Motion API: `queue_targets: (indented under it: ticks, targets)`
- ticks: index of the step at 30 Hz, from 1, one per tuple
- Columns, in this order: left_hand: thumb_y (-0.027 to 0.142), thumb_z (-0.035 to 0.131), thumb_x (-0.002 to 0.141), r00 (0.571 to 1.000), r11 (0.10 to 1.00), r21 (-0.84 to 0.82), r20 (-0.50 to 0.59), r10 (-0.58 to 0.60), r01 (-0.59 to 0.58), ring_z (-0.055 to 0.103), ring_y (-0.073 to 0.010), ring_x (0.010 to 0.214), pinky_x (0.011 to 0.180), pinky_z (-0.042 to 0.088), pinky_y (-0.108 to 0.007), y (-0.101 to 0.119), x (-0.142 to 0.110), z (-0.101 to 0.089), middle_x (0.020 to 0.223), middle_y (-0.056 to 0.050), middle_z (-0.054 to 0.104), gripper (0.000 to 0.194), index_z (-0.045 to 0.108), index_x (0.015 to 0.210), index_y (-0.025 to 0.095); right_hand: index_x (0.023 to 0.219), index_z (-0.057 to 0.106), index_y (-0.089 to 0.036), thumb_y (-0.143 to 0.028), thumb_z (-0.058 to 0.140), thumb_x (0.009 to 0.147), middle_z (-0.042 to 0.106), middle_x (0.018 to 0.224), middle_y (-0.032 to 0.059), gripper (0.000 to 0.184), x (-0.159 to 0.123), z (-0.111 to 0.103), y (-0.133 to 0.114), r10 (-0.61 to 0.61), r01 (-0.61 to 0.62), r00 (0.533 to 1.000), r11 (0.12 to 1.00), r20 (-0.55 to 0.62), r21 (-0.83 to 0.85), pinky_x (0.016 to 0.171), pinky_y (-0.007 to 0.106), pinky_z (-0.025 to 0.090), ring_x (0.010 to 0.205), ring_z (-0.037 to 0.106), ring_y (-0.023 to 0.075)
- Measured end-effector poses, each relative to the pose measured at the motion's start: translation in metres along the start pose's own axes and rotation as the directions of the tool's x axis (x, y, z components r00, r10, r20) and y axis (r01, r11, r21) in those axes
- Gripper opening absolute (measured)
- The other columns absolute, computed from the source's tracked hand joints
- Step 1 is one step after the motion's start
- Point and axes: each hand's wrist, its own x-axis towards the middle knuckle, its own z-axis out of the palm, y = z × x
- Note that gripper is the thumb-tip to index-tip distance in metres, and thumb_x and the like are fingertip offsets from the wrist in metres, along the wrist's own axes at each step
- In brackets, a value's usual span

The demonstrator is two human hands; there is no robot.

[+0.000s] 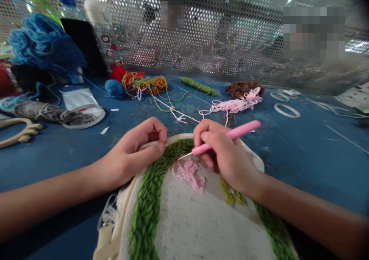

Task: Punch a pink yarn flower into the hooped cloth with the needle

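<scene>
An embroidery hoop (130, 198) with white cloth (190, 225) stretched in it is tilted up in front of me. Thick green yarn stitching (145, 214) runs along its edge. On the cloth are a pink yarn patch (191, 175) and an olive-green flower (231, 192). My left hand (138, 148) grips the hoop's upper left rim, thumb in front and fingers curled behind. In my right hand (227, 156) is a pink-handled crochet hook (245, 130). Its thin metal shaft points left, with the tip at the cloth between the pink patch and the green stitching.
Along the back lie red yarn (121, 74), a green yarn bundle (198, 86), brown yarn (240, 89) and pink yarn (235, 105). Blue yarn (46, 44), bottles and a black phone (83, 44) stand at back left. A wooden hoop (17, 131) lies left. A perforated metal screen (201, 33) rises behind.
</scene>
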Motion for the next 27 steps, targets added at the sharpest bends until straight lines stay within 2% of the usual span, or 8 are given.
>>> queue_targets:
  ticks: [6,8,10,14,18,23,25,27]
  targets:
    - [0.026,0.049,0.089,0.998,0.995,0.076,-0.013,0.061,-0.060,0.038,-0.0099,0.059,0.050,0.031,-0.021,0.002,-0.003,0.000,0.069,0.005,0.042,0.011,0.043,0.082,0.020,0.081,0.055,-0.020,-0.021,0.052,0.087,0.054,0.069,-0.0040,0.007,-0.006,0.014,-0.007,-0.034,0.125,0.963,0.936,0.269,-0.329,0.052,0.020,0.036,0.057,0.045,0.0078]
    - [0.025,0.047,0.090,0.998,0.995,0.078,0.001,0.059,-0.059,0.037,-0.0098,0.058,0.049,0.030,-0.021,0.002,-0.003,0.000,0.069,0.005,0.042,0.011,0.042,0.082,0.021,0.079,0.054,-0.019,-0.022,0.050,0.088,0.052,0.062,-0.0050,0.010,-0.004,0.012,-0.006,0.007,0.057,0.973,0.962,0.231,-0.267,0.048,0.020,0.034,0.052,0.043,0.0073]
    - [0.025,0.047,0.090,0.999,0.996,0.074,0.016,0.042,-0.043,0.036,-0.0097,0.057,0.049,0.029,-0.021,0.002,-0.002,0.000,0.068,0.005,0.040,0.010,0.041,0.083,0.021,0.073,0.052,-0.019,-0.021,0.044,0.088,0.045,0.049,-0.0072,0.017,-0.002,0.007,-0.003,0.035,-0.026,0.994,0.995,0.100,-0.095,0.040,0.019,0.027,0.041,0.035,0.0065]
    - [0.027,0.048,0.090,0.999,0.997,0.063,0.013,0.034,-0.034,0.034,-0.0098,0.058,0.050,0.029,-0.021,0.003,0.000,0.000,0.068,0.005,0.039,0.013,0.041,0.082,0.021,0.067,0.051,-0.020,-0.020,0.041,0.085,0.039,0.038,-0.0075,0.021,0.002,-0.003,0.002,0.053,-0.045,0.996,0.993,-0.068,0.112,0.037,0.021,0.022,0.036,0.030,0.0072]
    - [0.026,0.048,0.089,0.999,0.996,0.074,0.005,0.041,-0.041,0.036,-0.0099,0.060,0.051,0.031,-0.021,0.002,-0.001,0.001,0.069,0.005,0.041,0.011,0.041,0.082,0.020,0.065,0.050,-0.019,-0.017,0.041,0.084,0.040,0.041,-0.0078,0.021,-0.001,0.001,-0.001,0.045,-0.045,0.999,0.998,-0.013,0.046,0.037,0.019,0.023,0.037,0.030,0.0059]
    - [0.026,0.047,0.089,0.996,0.992,0.090,0.008,0.087,-0.088,0.038,-0.0094,0.057,0.049,0.030,-0.022,-0.001,-0.003,-0.001,0.069,0.005,0.042,0.009,0.042,0.084,0.021,0.072,0.055,-0.019,-0.016,0.053,0.080,0.055,0.063,-0.0042,0.009,-0.007,0.016,-0.010,0.017,0.057,0.975,0.944,0.221,-0.324,0.047,0.017,0.035,0.054,0.047,0.0066]
    - [0.027,0.048,0.089,0.996,0.993,0.082,0.008,0.087,-0.088,0.038,-0.0093,0.058,0.050,0.031,-0.021,-0.001,-0.003,-0.002,0.069,0.005,0.042,0.010,0.042,0.084,0.021,0.072,0.055,-0.019,-0.017,0.052,0.081,0.054,0.060,-0.0045,0.010,-0.007,0.017,-0.010,0.038,0.030,0.974,0.955,0.223,-0.296,0.046,0.017,0.034,0.052,0.046,0.0067]
    - [0.027,0.048,0.089,0.997,0.995,0.064,0.012,0.074,-0.075,0.039,-0.0095,0.059,0.051,0.032,-0.021,-0.001,-0.002,-0.002,0.070,0.005,0.043,0.010,0.042,0.084,0.021,0.069,0.053,-0.019,-0.018,0.046,0.084,0.048,0.050,-0.0064,0.016,-0.005,0.013,-0.006,0.067,-0.049,0.988,0.990,0.141,-0.129,0.040,0.017,0.028,0.042,0.039,0.0053]
